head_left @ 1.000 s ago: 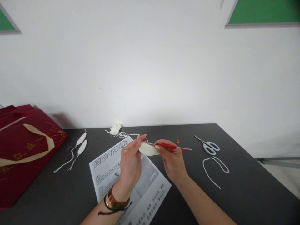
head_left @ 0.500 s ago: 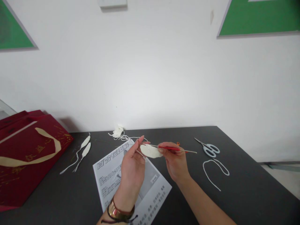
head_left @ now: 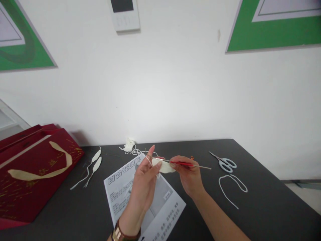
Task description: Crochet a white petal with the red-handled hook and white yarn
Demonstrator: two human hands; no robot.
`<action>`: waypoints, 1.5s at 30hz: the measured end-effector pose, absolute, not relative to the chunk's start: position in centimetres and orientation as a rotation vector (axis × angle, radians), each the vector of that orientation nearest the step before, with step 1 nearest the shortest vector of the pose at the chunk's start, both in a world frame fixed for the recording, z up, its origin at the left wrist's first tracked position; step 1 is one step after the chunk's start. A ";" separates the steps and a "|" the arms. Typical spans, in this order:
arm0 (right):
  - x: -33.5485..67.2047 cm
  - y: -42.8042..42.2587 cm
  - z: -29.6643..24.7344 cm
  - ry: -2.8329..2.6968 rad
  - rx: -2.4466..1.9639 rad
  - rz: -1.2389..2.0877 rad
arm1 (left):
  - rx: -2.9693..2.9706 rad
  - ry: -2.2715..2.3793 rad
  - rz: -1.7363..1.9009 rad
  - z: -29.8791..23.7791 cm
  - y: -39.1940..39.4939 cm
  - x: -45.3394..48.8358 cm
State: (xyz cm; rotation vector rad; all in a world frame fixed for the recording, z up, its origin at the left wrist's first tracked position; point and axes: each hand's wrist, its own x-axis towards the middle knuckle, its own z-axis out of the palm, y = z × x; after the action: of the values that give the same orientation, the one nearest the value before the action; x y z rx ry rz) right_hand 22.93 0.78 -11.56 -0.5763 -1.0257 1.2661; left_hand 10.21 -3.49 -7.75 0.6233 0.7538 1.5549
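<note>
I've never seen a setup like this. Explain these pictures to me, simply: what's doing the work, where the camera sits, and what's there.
There is no machine here: a person works with two bare hands. The camera is worn on the head, looking forward and down, so you see roughly what the wearer sees.

The left hand holds a white leaf-shaped piece; the right hand grips a thin red-handled tool lying along its upper edge.

On the black table are a printed sheet beneath the hands, loose white yarn, two smaller leaf shapes with tails, scissors, a curved white cord and a dark red bag.
</note>
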 end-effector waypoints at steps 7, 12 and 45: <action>23.1 0.5 -10.9 -1.002 -0.480 1.386 | 0.746 0.887 1.593 -8.4 -2.8 9.6; 23.0 0.8 -10.9 -0.785 -0.476 1.548 | 0.790 0.897 1.579 -8.6 -2.2 9.1; 22.4 0.4 -11.0 -0.564 -0.480 1.646 | 0.906 0.784 1.779 -10.1 -0.1 8.8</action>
State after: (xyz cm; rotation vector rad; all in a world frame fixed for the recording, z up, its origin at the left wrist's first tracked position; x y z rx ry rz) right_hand 22.38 0.44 -10.97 -0.4799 -0.5642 1.6463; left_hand 8.81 -0.06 -10.12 0.9061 0.7839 1.7788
